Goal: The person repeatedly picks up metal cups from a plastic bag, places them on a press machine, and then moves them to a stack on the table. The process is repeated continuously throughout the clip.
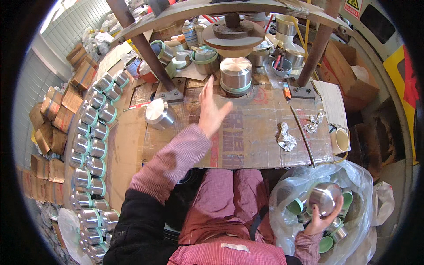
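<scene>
My left hand (212, 108) is stretched over the cardboard-covered bench (185, 148), fingers apart and holding nothing. Just beyond its fingertips, a shiny steel cup (236, 73) with a mint-green ring at its lower edge stands below the round press plate (234, 35), a gap between them. Left of my hand, another steel cup (160, 114) stands on the bench. At the lower right, my right hand (319, 221) grips a steel cup (325, 196) above a clear plastic bag (282, 190). Inside the bag lie several steel cups (339, 233) with green rims or insides.
Rows of steel cups (98, 148) with green rings line the left side. Press posts (152, 62) rise at both sides of the bench. A metal rod (302, 132), crumpled foil (286, 137) and a beige cup (339, 140) lie to the right. Tubs and tools crowd the back.
</scene>
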{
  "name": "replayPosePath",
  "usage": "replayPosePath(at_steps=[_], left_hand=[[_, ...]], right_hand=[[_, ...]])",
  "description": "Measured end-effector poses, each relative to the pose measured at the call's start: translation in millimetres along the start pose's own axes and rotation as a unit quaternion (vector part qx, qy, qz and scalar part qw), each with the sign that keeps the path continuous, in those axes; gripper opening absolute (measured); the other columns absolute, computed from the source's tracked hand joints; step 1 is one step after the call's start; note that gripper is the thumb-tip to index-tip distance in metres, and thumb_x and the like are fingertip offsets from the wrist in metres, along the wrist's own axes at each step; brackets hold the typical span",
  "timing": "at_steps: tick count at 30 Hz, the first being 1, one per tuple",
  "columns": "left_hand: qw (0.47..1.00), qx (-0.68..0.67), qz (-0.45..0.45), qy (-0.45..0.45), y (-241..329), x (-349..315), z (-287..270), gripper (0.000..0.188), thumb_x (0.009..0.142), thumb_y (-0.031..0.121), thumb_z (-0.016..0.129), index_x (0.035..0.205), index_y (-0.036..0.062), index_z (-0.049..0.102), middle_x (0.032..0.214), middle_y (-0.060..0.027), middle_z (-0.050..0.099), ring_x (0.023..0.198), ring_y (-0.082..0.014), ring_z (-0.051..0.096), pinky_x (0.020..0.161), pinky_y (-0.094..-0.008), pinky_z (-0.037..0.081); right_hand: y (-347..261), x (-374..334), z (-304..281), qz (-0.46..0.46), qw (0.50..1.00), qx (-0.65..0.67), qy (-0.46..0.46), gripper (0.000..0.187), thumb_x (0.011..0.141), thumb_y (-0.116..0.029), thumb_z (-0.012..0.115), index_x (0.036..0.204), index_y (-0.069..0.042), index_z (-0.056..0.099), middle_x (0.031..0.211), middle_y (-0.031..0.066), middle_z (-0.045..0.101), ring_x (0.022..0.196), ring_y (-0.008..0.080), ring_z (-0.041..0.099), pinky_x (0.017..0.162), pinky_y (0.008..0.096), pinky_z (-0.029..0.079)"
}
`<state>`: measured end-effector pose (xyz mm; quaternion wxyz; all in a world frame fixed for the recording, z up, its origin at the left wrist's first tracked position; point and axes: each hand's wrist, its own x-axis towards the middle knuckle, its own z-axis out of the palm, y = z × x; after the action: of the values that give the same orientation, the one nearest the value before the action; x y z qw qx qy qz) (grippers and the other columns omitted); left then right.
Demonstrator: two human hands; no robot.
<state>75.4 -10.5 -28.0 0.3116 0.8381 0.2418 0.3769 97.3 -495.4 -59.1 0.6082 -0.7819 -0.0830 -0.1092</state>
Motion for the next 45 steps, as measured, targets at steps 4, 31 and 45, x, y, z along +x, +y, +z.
replayPosePath(at_steps=[4, 31, 45], left_hand=[[0.992, -0.091, 0.052, -0.075, 35, -75, -41, 0.074, 0.08, 0.011, 0.074, 0.148, 0.0043, 0.046, 0.149, -0.0164, 0.043, 0.141, -0.0355, 0.038, 0.12, -0.0465, 0.027], [0.958, -0.014, -0.279, 0.07, -26, -267, -311, 0.011, 0.094, 0.006, 0.06, 0.095, 0.0, 0.07, 0.089, -0.006, 0.07, 0.075, -0.0138, 0.066, 0.069, -0.0268, 0.052], [0.723, 0.452, -0.516, 0.077, -181, -231, -603, 0.094, 0.073, 0.055, 0.079, 0.151, 0.0168, 0.045, 0.141, -0.0211, 0.053, 0.133, -0.0373, 0.051, 0.114, -0.045, 0.039]], right_hand=[[26, 7, -59, -0.071, 0.958, -0.279, 0.01, 0.082, 0.074, -0.005, 0.077, 0.149, -0.006, 0.045, 0.157, 0.0169, 0.038, 0.145, 0.0354, 0.037, 0.121, 0.0475, 0.026], [-32, -77, 138, -0.187, 0.92, -0.006, -0.346, 0.043, 0.089, 0.005, 0.065, 0.062, -0.004, 0.032, 0.056, 0.0068, 0.03, 0.048, 0.0167, 0.027, 0.048, 0.0347, 0.022], [-45, -83, 141, -0.209, 0.897, -0.007, -0.388, 0.041, 0.088, 0.005, 0.068, 0.064, -0.004, 0.035, 0.06, 0.0088, 0.031, 0.05, 0.0202, 0.03, 0.05, 0.0348, 0.025]])
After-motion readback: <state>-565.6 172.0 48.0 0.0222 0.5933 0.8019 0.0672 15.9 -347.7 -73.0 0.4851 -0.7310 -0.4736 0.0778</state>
